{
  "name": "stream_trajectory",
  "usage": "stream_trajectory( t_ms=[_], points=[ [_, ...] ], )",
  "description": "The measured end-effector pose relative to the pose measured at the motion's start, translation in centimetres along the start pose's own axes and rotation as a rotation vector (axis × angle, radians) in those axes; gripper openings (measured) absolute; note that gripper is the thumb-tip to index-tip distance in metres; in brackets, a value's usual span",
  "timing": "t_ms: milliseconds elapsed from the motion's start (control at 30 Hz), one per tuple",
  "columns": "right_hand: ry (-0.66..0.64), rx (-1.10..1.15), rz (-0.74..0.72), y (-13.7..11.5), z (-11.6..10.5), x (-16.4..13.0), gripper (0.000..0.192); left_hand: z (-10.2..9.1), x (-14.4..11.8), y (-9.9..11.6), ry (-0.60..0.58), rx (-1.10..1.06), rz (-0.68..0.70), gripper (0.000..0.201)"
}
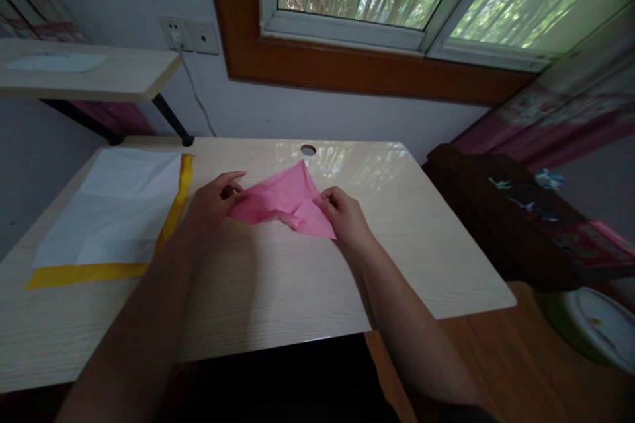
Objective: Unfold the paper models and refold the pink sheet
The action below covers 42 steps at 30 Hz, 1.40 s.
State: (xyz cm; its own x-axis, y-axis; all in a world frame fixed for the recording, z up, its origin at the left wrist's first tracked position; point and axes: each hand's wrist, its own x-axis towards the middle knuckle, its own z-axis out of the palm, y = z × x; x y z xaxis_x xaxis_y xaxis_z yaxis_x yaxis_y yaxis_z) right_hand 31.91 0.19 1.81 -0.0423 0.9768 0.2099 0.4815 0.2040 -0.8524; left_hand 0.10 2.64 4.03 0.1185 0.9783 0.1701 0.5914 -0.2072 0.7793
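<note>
A sheet of pink paper (278, 195), creased and partly folded, is held between my two hands over the table. One corner points up and away from me, and its near edge is buckled. My left hand (215, 198) pinches the paper's left end between thumb and fingers, with the index finger stretched out above. At the right side, my right hand (344, 211) grips the paper between thumb and curled fingers. Part of the paper's right edge is hidden behind those fingers.
White paper (124, 198) lies over a yellow sheet (94, 272) on the left of the table (307, 297). A raised shelf (129, 73) stands behind it. The tabletop has a round cable hole (308, 150) near the wall. A green-and-white bin (602, 324) sits at right.
</note>
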Motion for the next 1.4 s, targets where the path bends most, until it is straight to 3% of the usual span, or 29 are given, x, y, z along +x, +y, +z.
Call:
stream_trajectory(
  t_ms=[267, 433, 600, 767, 933, 1067, 1167, 1400],
  points=[
    [0.013, -0.050, -0.002, 0.3, -0.1, 0.1, 0.026, 0.7, 0.1, -0.1, 0.029, 0.078, 0.039, 0.044],
    [-0.009, -0.128, -0.032, -0.2, 0.4, -0.1, 0.019, 2.5, 0.2, -0.9, 0.008, 0.287, 0.253, 0.036],
    [-0.031, -0.185, -0.054, -0.9, 0.8, -0.5, 0.025, 3.2, -0.2, -1.3, 0.099, 0.451, 0.383, 0.034],
    [-0.035, -0.241, -0.051, -0.8, 1.3, -0.6, 0.033, 3.8, -0.6, -0.4, -0.080, 0.318, 0.402, 0.025],
    [-0.048, -0.364, -0.117, -0.2, 1.8, -0.3, 0.027, 4.4, -0.9, 0.4, -0.075, 0.432, 0.494, 0.026],
    [0.024, -0.483, -0.241, -0.5, 1.8, -0.5, 0.031, 4.4, -1.0, 0.3, -0.053, 0.511, 0.492, 0.030],
    [0.085, -0.553, -0.245, -1.0, 1.9, -0.7, 0.034, 4.4, -1.0, 0.1, -0.044, 0.540, 0.478, 0.029],
    [-0.127, -0.557, -0.275, -1.1, 2.1, -0.8, 0.022, 3.7, -0.7, -0.2, -0.065, 0.624, 0.431, 0.024]
  ],
)
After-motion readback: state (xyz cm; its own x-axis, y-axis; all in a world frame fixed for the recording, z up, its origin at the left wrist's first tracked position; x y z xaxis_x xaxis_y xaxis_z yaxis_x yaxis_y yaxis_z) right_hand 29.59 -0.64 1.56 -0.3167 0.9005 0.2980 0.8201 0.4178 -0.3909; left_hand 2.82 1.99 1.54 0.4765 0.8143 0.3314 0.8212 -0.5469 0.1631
